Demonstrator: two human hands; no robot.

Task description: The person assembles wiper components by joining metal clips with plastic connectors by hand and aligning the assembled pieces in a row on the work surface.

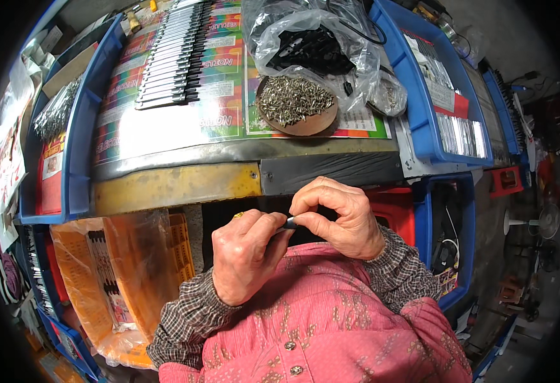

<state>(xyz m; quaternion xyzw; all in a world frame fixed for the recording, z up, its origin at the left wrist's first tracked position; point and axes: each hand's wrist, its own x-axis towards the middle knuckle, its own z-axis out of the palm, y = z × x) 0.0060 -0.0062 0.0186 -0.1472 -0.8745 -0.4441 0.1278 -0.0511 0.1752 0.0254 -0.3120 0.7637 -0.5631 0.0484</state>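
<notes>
In front of my body, just off the table's near edge, my two hands meet at a small dark piece with a pale, shiny end point(290, 223). My left hand point(245, 255) is closed round it, and the fingers cover most of its length. Thumb and forefinger of my right hand point(344, 217) pinch at its tip. Whether a smaller part sits between those fingertips, I cannot tell. Beyond my hands, a round brown dish point(302, 126) is heaped with small metal pins or rivets point(293, 99). Farther left on the table lies a long row of slim silver pieces with black ends point(168, 60).
A see-through bag point(363, 70) of black parts point(312, 51) lies behind the dish. Blue bins flank the table at left point(79, 153) and right point(430, 127). Below the table edge point(184, 185) stand an orange plastic-lined crate point(143, 274) and another blue bin point(423, 217).
</notes>
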